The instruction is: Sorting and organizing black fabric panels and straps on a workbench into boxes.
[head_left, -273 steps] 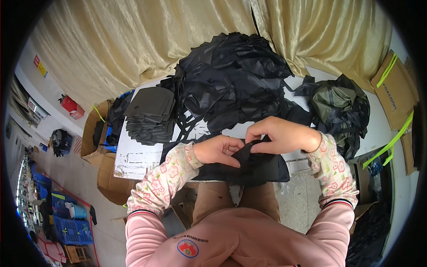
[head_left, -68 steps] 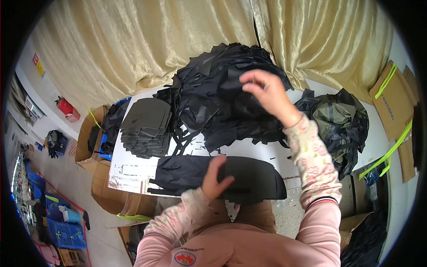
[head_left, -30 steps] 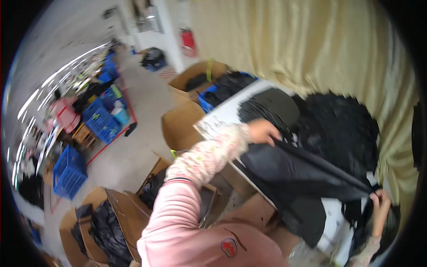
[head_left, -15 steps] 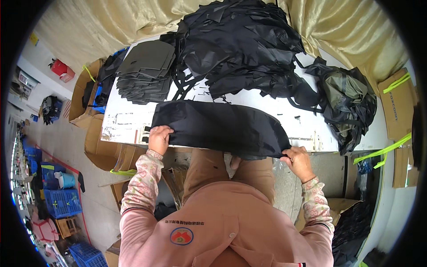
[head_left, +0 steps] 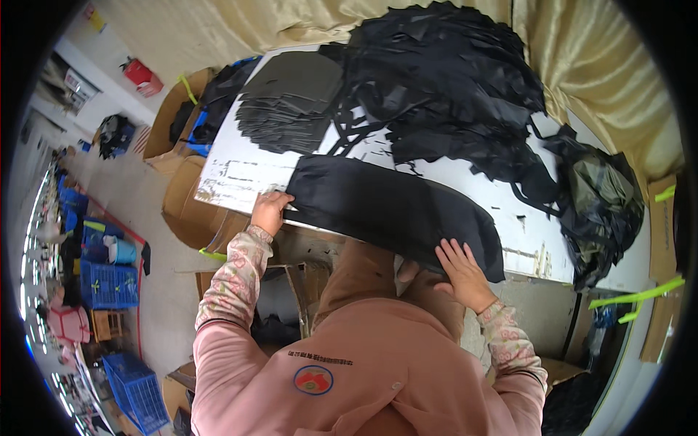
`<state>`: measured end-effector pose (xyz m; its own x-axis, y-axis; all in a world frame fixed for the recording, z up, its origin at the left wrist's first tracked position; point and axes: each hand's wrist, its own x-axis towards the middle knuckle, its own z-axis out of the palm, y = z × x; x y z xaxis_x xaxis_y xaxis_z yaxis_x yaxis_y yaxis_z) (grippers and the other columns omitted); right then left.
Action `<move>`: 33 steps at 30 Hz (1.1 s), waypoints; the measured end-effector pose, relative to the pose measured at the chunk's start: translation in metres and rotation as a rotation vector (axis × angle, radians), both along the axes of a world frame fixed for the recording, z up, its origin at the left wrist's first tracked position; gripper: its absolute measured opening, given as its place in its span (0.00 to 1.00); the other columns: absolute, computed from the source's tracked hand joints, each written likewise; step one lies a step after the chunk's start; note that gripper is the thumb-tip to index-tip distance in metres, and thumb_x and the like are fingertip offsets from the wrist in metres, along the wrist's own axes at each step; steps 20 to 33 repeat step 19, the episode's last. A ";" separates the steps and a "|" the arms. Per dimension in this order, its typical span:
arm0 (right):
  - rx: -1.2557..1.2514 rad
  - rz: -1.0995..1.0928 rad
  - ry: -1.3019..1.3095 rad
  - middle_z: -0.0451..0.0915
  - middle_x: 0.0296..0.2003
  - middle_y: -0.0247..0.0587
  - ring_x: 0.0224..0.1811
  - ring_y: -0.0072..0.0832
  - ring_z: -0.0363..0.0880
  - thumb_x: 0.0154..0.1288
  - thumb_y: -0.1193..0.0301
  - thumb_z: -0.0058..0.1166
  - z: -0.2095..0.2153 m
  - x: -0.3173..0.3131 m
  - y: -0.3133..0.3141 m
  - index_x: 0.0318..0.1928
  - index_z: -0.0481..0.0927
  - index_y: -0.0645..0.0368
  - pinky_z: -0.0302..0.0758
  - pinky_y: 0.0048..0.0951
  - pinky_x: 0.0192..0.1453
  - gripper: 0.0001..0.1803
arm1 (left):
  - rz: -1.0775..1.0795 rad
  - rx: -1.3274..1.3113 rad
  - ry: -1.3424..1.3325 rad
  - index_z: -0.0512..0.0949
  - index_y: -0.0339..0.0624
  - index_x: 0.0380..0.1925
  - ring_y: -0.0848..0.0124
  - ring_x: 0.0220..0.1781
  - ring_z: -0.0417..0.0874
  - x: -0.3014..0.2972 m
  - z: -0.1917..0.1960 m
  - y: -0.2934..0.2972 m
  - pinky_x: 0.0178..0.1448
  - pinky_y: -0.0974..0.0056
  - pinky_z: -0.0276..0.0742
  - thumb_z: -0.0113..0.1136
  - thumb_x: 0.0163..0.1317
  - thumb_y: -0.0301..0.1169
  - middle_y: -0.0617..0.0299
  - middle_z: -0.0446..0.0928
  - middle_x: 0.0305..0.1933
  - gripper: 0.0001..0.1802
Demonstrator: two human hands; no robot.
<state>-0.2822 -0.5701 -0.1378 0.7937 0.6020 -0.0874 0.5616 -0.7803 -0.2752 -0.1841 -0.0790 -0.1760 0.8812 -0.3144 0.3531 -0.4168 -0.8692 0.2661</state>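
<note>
A long black fabric piece (head_left: 392, 207) with a curved far edge lies along the front of the white table, its near edge partly over the table's edge. My left hand (head_left: 270, 211) is closed at its left end, fingers bent over the corner; the thumb is mostly hidden. Toward the right end, my right hand (head_left: 465, 275) rests open on the fabric, fingers stretched out and slightly apart.
Behind the fabric stand a stack of dark grey panels (head_left: 287, 102) and a big heap of black fabric pieces (head_left: 443, 80). A black bag with olive material (head_left: 600, 192) sits at the right. Cardboard boxes (head_left: 190, 203) stand beside the white table (head_left: 236, 174).
My right hand has let go of the right corner and now lies flat on the fabric, further in. My left hand stays at the left end. The whole view has turned.
</note>
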 end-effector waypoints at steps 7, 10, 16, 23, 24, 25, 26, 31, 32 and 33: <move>0.391 -0.078 0.030 0.63 0.66 0.51 0.71 0.51 0.55 0.57 0.62 0.63 0.061 0.048 0.044 0.66 0.63 0.62 0.52 0.46 0.74 0.39 | -0.079 -0.105 -0.241 0.80 0.40 0.39 0.55 0.50 0.81 0.005 0.081 -0.045 0.58 0.57 0.76 0.54 0.46 0.16 0.54 0.80 0.46 0.18; 0.946 -0.054 0.374 0.62 0.66 0.58 0.70 0.43 0.60 0.60 0.72 0.61 0.081 0.086 0.109 0.69 0.56 0.63 0.59 0.35 0.70 0.39 | -0.421 -0.113 -0.293 0.79 0.38 0.45 0.55 0.54 0.80 0.010 0.111 -0.096 0.57 0.58 0.77 0.55 0.51 0.19 0.51 0.77 0.52 0.19; 1.216 -0.109 0.926 0.73 0.51 0.46 0.58 0.26 0.72 0.67 0.79 0.51 0.046 0.132 0.159 0.68 0.57 0.61 0.69 0.22 0.60 0.31 | -0.427 0.000 -0.247 0.75 0.45 0.52 0.52 0.66 0.66 0.064 0.153 -0.122 0.68 0.46 0.62 0.59 0.45 0.24 0.50 0.66 0.62 0.28; 1.076 -0.261 1.093 0.67 0.61 0.44 0.62 0.28 0.70 0.68 0.79 0.49 0.051 0.127 0.153 0.70 0.57 0.57 0.66 0.27 0.65 0.31 | -0.082 0.011 -0.349 0.73 0.48 0.54 0.44 0.69 0.60 0.110 0.172 -0.070 0.70 0.39 0.55 0.58 0.40 0.24 0.49 0.65 0.62 0.34; 1.076 -0.261 1.093 0.67 0.61 0.44 0.62 0.28 0.70 0.68 0.79 0.49 0.051 0.127 0.153 0.70 0.57 0.57 0.66 0.27 0.65 0.31 | -0.082 0.011 -0.349 0.73 0.48 0.54 0.44 0.69 0.60 0.110 0.172 -0.070 0.70 0.39 0.55 0.58 0.40 0.24 0.49 0.65 0.62 0.34; 1.076 -0.261 1.093 0.67 0.61 0.44 0.62 0.28 0.70 0.68 0.79 0.49 0.051 0.127 0.153 0.70 0.57 0.57 0.66 0.27 0.65 0.31 | -0.082 0.011 -0.349 0.73 0.48 0.54 0.44 0.69 0.60 0.110 0.172 -0.070 0.70 0.39 0.55 0.58 0.40 0.24 0.49 0.65 0.62 0.34; 1.076 -0.261 1.093 0.67 0.61 0.44 0.62 0.28 0.70 0.68 0.79 0.49 0.051 0.127 0.153 0.70 0.57 0.57 0.66 0.27 0.65 0.31 | -0.082 0.011 -0.349 0.73 0.48 0.54 0.44 0.69 0.60 0.110 0.172 -0.070 0.70 0.39 0.55 0.58 0.40 0.24 0.49 0.65 0.62 0.34; 1.076 -0.261 1.093 0.67 0.61 0.44 0.62 0.28 0.70 0.68 0.79 0.49 0.051 0.127 0.153 0.70 0.57 0.57 0.66 0.27 0.65 0.31 | -0.082 0.011 -0.349 0.73 0.48 0.54 0.44 0.69 0.60 0.110 0.172 -0.070 0.70 0.39 0.55 0.58 0.40 0.24 0.49 0.65 0.62 0.34; 1.076 -0.261 1.093 0.67 0.61 0.44 0.62 0.28 0.70 0.68 0.79 0.49 0.051 0.127 0.153 0.70 0.57 0.57 0.66 0.27 0.65 0.31 | -0.082 0.011 -0.349 0.73 0.48 0.54 0.44 0.69 0.60 0.110 0.172 -0.070 0.70 0.39 0.55 0.58 0.40 0.24 0.49 0.65 0.62 0.34; 1.076 -0.261 1.093 0.67 0.61 0.44 0.62 0.28 0.70 0.68 0.79 0.49 0.051 0.127 0.153 0.70 0.57 0.57 0.66 0.27 0.65 0.31 | -0.082 0.011 -0.349 0.73 0.48 0.54 0.44 0.69 0.60 0.110 0.172 -0.070 0.70 0.39 0.55 0.58 0.40 0.24 0.49 0.65 0.62 0.34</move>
